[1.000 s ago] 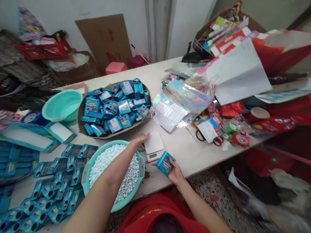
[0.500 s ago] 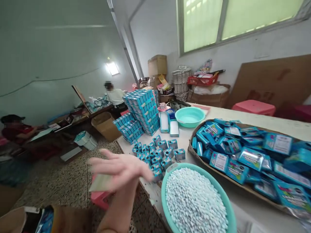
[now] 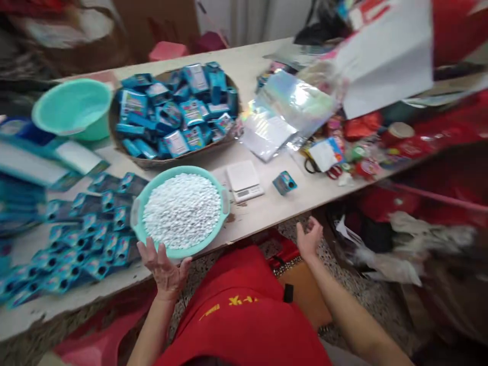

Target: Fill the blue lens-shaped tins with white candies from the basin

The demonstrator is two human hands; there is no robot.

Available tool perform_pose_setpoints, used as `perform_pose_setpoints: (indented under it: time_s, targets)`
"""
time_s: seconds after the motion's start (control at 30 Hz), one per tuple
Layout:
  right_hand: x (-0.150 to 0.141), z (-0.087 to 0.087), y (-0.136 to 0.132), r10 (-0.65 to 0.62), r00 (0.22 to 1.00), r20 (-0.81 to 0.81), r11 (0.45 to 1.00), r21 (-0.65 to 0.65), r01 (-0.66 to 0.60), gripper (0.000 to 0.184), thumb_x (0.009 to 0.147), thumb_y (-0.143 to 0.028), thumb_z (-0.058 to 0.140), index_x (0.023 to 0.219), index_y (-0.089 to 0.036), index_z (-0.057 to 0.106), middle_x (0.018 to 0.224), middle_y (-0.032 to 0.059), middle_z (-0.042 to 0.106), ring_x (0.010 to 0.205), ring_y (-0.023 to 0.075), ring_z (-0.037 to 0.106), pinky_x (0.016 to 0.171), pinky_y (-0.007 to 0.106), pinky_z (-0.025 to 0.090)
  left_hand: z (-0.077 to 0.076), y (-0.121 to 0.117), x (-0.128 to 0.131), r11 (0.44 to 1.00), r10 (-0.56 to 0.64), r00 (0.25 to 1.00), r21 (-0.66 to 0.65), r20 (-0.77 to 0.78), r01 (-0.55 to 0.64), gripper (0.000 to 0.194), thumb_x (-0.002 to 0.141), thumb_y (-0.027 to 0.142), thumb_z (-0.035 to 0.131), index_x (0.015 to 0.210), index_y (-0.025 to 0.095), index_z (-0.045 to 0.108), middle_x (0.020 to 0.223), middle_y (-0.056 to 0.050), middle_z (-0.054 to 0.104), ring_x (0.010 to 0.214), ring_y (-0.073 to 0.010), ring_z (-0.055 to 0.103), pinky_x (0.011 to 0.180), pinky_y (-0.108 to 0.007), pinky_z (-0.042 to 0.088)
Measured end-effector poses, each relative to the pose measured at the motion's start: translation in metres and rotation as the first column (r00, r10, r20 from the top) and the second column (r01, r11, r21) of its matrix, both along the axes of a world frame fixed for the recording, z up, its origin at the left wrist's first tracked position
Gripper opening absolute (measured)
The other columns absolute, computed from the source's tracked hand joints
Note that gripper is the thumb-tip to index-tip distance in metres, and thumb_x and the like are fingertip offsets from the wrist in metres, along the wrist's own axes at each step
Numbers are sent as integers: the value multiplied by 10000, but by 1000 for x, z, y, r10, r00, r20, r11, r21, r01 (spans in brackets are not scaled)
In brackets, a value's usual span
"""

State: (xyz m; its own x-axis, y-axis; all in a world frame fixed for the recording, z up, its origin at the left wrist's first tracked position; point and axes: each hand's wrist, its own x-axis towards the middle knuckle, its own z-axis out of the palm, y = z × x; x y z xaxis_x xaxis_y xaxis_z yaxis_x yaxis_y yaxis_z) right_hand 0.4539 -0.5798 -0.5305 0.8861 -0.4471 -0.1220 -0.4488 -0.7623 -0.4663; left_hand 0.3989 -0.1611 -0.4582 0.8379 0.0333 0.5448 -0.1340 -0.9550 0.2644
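Note:
My left hand (image 3: 164, 269) is open, fingers spread, at the near edge of a turquoise basin (image 3: 136, 201) heaped with small pale-blue pellets (image 3: 183, 211). I cannot tell whether its fingertips touch the rim. My right hand (image 3: 309, 237) hangs open past the table's front edge, with nothing seen in it. Above that hand, a single small blue box (image 3: 284, 183) with a dark round hole stands on the table. Between the basin and this box lies a white digital scale (image 3: 244, 181). Rows of similar blue boxes (image 3: 101, 239) fill the table's left side.
Behind the basin, a cardboard tray (image 3: 152, 162) holds many shiny blue packets (image 3: 192, 112). An empty turquoise basin (image 3: 74, 107) stands at the back left. Silvery bags (image 3: 282, 112), scissors (image 3: 311, 165) and mixed clutter lie rightward. A pink stool (image 3: 168, 51) is behind the table.
The view has swung right and down onto the table. The blurred, outstretched hand over the floor is gone from there; both my hands now show near the table's front edge.

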Motion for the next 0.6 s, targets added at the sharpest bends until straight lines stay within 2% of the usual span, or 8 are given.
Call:
perform_pose_setpoints:
  time_s: [0.07, 0.13, 0.23, 0.3, 0.4, 0.47, 0.53, 0.6]
  targets:
    - [-36, -25, 9, 77, 987, -139, 996, -23, -81, 414, 856, -201, 419, 1253, -104, 485, 1177, 169, 528, 1138, 287, 454, 991, 467, 346, -16, -11, 14, 994, -111, 994, 17, 17, 111, 893, 813, 514, 577, 1499, 285, 54, 1543, -173, 112, 1433, -392, 32, 1082, -677, 144]
    - [-62, -49, 27, 172, 944, -281, 984, 13, -175, 341, 815, -167, 492, 1139, -133, 593, 1149, 152, 576, 1073, 270, 493, 960, 408, 377, -24, -12, 27, 984, -172, 985, 46, 18, 171, 911, 803, 517, 588, 1504, 272, 61, 1547, -176, 109, 1431, -400, 22, 1076, -690, 130]
    - [-85, -77, 58, 311, 825, -472, 948, 93, -305, 256, 808, -187, 568, 1044, -163, 664, 1156, 141, 608, 1120, 286, 476, 945, 399, 377, -27, -10, 36, 975, -198, 980, 94, -18, 199, 931, 791, 505, 604, 1510, 273, 61, 1565, -147, 91, 1428, -406, 26, 1077, -697, 129]
    - [-91, -92, 75, 380, 729, -570, 920, 147, -364, 200, 855, -210, 553, 1010, -159, 669, 1140, 121, 621, 1173, 282, 463, 970, 430, 369, -27, -9, 37, 975, -203, 979, 90, -29, 205, 905, 788, 534, 581, 1506, 320, 74, 1581, -67, 89, 1426, -405, 58, 1092, -688, 125]
    - [-95, -108, 89, 443, 606, -661, 884, 208, -420, 243, 907, -304, 550, 1098, -165, 609, 1204, 81, 587, 1158, 242, 513, 984, 482, 400, -26, -10, 38, 978, -202, 979, 52, -38, 204, 870, 779, 586, 525, 1497, 373, 83, 1585, 54, 73, 1418, -407, 91, 1134, -642, 97]
    - [-98, -114, 90, 467, 549, -693, 865, 229, -446, 297, 904, -339, 566, 1151, -175, 578, 1239, 80, 566, 1131, 235, 541, 962, 487, 437, -25, -12, 38, 979, -195, 979, 50, -58, 198, 868, 777, 575, 523, 1496, 380, 76, 1583, 83, 62, 1416, -411, 93, 1150, -616, 84]
    - [-103, -117, 86, 482, 512, -711, 851, 241, -466, 311, 903, -336, 568, 1169, -176, 569, 1246, 86, 562, 1124, 238, 547, 947, 483, 454, -25, -15, 38, 980, -185, 981, 57, -60, 189, 852, 792, 552, 516, 1498, 364, 78, 1584, 63, 70, 1417, -412, 87, 1145, -624, 86]
    - [-109, -118, 80, 511, 485, -710, 831, 263, -490, 324, 903, -344, 567, 1180, -176, 563, 1259, 86, 554, 1136, 242, 540, 958, 490, 444, -25, -16, 37, 979, -184, 982, 81, -48, 187, 850, 808, 528, 521, 1504, 318, 82, 1585, -3, 86, 1418, -416, 77, 1125, -650, 102]
